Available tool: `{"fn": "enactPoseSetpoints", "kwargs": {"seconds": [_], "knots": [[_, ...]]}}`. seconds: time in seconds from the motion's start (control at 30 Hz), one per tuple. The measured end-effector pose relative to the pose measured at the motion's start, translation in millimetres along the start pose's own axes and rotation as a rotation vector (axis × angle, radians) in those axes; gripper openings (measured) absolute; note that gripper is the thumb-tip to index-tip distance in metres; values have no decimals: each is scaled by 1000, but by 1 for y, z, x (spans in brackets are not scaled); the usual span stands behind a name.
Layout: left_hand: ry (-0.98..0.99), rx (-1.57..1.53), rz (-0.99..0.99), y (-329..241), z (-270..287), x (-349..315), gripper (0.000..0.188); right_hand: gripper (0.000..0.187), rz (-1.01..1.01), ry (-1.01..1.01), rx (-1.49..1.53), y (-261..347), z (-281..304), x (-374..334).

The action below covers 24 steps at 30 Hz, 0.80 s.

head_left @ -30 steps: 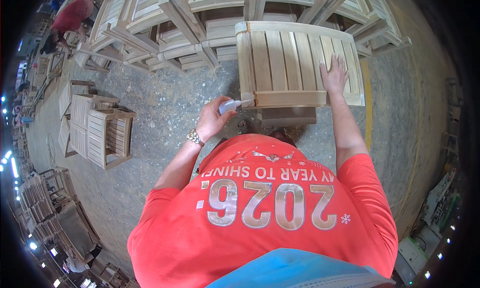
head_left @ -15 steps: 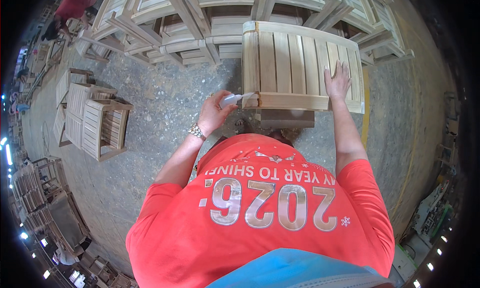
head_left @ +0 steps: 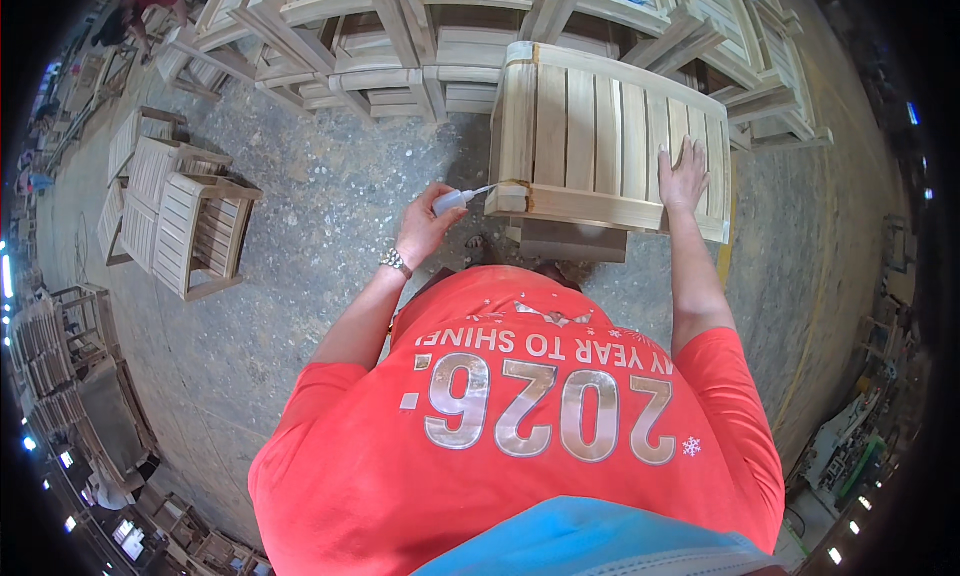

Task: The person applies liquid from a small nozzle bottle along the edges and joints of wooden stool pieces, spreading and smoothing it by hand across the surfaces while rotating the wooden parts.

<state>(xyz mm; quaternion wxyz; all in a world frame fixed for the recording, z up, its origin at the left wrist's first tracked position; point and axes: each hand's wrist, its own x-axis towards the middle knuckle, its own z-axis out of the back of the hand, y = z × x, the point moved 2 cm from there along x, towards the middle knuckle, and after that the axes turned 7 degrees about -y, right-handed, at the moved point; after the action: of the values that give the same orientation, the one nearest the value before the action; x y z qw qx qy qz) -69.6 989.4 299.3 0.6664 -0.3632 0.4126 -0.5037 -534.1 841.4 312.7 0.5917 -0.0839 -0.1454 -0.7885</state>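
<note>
A slatted wooden panel [head_left: 620, 126] in a curved frame lies in front of me, propped on a brown block [head_left: 572, 241] beneath its near edge. My left hand [head_left: 425, 224] is closed around a small white squeeze bottle [head_left: 452, 202] with a thin nozzle. The nozzle tip points at the panel's near left corner, by a dark brown wet-looking joint line; whether it touches the wood I cannot tell. My right hand [head_left: 684, 180] lies flat with fingers spread on the slats near the panel's right end.
Stacked wooden chair frames [head_left: 385, 36] stand just beyond the panel. To the left are several small slatted wooden pieces [head_left: 180, 216] on the concrete floor [head_left: 330, 186]. Another person [head_left: 150, 6] bends at the far left. Piled wood parts [head_left: 75, 376] line the left rim.
The panel has turned slightly, its right end swinging nearer to me. My left hand and the bottle have shifted a little with the corner. My right hand stays flat on the slats.
</note>
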Motion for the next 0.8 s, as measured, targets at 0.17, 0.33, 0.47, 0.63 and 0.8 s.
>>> {"fn": "enactPoseSetpoints", "kwargs": {"seconds": [0.17, 0.33, 0.47, 0.63, 0.8], "knots": [[1, -19, -15, 25, -13, 7, 33, 73, -9, -36, 6, -6, -1, -1], [-40, -119, -67, 23, -12, 16, 34, 74, -31, -47, 146, -21, -11, -9], [75, -310, -12, -1, -5, 8, 29, 80, 47, 27, 210, -6, 5, -29], [158, -438, -21, -58, -28, 8, 29, 81, -58, 43, 93, -57, 30, -50], [241, -442, -55, -118, -78, -4, 29, 84, -225, 30, 100, -137, 37, -33]]}}
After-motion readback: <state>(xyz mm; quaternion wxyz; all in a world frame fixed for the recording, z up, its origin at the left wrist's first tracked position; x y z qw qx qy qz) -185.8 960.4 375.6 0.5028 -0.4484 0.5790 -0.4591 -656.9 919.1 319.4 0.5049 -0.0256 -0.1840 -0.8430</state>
